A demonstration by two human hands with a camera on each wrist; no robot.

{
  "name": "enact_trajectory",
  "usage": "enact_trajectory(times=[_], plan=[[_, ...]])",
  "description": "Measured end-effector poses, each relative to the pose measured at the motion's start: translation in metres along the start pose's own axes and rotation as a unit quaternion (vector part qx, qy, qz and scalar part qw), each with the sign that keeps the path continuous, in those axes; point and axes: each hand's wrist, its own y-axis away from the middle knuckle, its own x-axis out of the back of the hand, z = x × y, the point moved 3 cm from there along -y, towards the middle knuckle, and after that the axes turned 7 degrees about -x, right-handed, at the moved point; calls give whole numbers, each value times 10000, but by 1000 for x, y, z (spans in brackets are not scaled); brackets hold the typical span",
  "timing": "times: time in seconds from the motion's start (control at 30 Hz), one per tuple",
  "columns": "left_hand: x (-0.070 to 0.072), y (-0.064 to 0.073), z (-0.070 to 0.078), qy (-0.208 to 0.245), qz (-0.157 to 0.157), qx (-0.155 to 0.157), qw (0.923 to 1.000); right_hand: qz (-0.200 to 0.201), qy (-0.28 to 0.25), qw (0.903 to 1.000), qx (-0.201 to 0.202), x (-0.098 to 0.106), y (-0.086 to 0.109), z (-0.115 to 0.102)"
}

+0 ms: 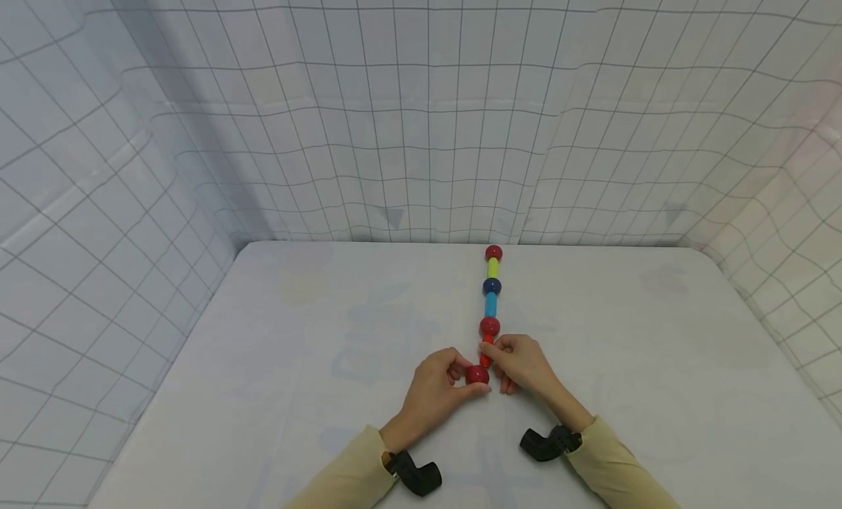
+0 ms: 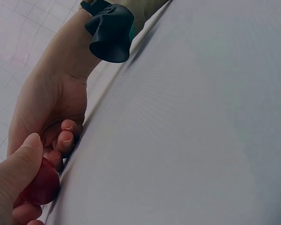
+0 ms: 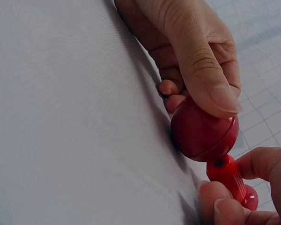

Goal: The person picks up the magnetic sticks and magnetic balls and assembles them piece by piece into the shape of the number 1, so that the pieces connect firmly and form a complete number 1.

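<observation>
My left hand (image 1: 435, 386) pinches a glossy red ball (image 1: 477, 376) between thumb and fingers, low on the white table. In the right wrist view, that ball sits right at the end of a short red rod (image 3: 228, 174); whether they are joined I cannot tell. My right hand (image 1: 524, 364) grips the rod between thumb and fingers. Beyond it a straight chain runs away from me: another red ball (image 1: 490, 326), a light blue rod (image 1: 490, 304), a dark blue ball (image 1: 492, 287), a yellow-green rod (image 1: 493, 268) and a far red ball (image 1: 494, 253).
The white table (image 1: 283, 363) spreads to both sides of the chain. White sheeting with a grid of dark lines (image 1: 421, 129) stands behind it and along both sides. The chain's far end lies near the table's back edge. A black device (image 1: 419, 476) is strapped to each wrist.
</observation>
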Motion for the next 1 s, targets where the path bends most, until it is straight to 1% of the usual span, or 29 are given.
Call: enact_trajectory(times=[0.2, 0.4, 0.67, 1.0], plan=[[-1, 0, 2, -156, -27, -7, 9999, -42, -63, 10000, 60, 0, 0, 0], [-1, 0, 2, -124, 6, -11, 9999, -32, -82, 9999, 67, 0, 0, 0], [-2, 0, 1, -185, 63, -126, 9997, 15, -2, 10000, 86, 0, 0, -1], [-3, -1, 4, -163, 39, -71, 9998, 9, 3, 10000, 94, 0, 0, -1]])
